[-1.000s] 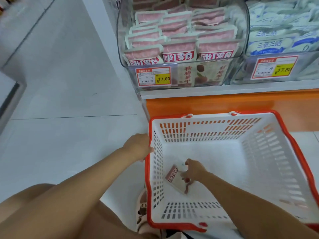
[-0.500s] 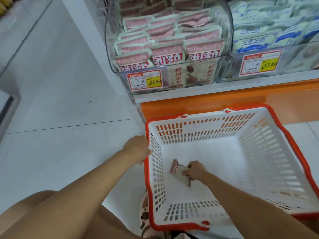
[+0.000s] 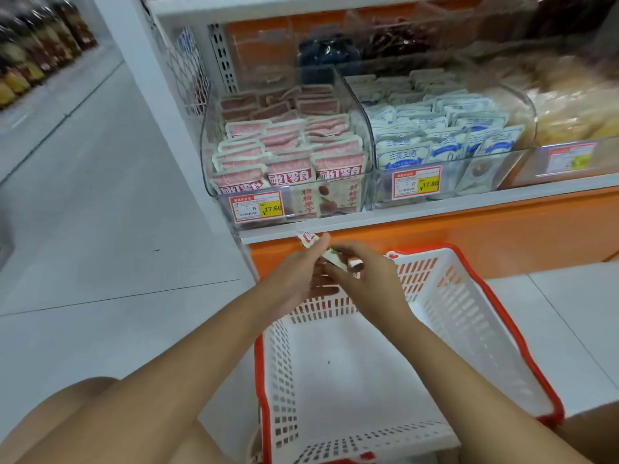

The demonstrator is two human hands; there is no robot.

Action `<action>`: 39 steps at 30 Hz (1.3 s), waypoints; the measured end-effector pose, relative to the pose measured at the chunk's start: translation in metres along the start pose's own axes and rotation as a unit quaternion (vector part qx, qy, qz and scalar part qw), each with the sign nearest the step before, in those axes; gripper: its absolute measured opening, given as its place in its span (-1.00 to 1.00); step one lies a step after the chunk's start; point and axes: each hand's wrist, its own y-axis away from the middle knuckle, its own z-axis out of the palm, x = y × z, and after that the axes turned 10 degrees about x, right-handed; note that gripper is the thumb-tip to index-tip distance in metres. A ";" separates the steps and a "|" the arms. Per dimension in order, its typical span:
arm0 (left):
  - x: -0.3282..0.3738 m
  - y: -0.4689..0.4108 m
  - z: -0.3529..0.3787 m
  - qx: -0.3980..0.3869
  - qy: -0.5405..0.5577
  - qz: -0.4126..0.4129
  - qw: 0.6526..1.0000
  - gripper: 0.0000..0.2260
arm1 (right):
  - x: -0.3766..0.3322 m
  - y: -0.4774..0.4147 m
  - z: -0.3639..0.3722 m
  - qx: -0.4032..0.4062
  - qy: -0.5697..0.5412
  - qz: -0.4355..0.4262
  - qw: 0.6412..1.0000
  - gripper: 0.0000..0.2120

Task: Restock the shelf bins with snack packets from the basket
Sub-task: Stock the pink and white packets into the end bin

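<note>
A small pink-and-white snack packet [image 3: 310, 238] is held between both hands above the basket's far rim. My left hand [image 3: 298, 277] grips it from the left, thumb near its top. From the right, my right hand [image 3: 366, 279] pinches its lower end. The white basket with a red rim [image 3: 482, 333] stands on the floor beneath, and its floor shows no packets. Just above the hands, a clear shelf bin [image 3: 365, 155] holds several rows of matching pink packets [image 3: 288, 152].
A second clear bin [image 3: 527, 105] of blue-and-white packets sits to the right, and a third with yellowish goods further right. An orange shelf base [image 3: 469, 236] runs behind the basket. Grey tiled floor [image 3: 100, 195] stretches left. My knee [image 3: 67, 413] is at bottom left.
My right hand lifted the packet out of the basket and up toward the shelf. My left hand left the basket rim and joined it on the packet. The view tilted upward.
</note>
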 end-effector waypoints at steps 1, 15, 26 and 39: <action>0.006 0.003 0.000 0.003 0.032 0.015 0.999 -0.63 | -0.010 0.002 -0.008 -0.021 -0.002 -0.028 0.999 -0.63; 0.067 0.043 -0.014 -0.018 -0.298 0.254 0.920 -0.89 | -0.080 -0.073 -0.109 -0.216 0.045 -0.118 0.968 -0.62; 0.100 0.005 -0.036 0.274 -0.496 0.348 0.747 -0.70 | -0.127 -0.138 -0.093 -0.077 0.243 -0.241 0.937 -0.55; 0.110 0.008 -0.052 0.357 -0.436 0.390 0.728 -0.69 | -0.141 -0.155 -0.043 -0.112 0.366 -0.349 0.855 -0.60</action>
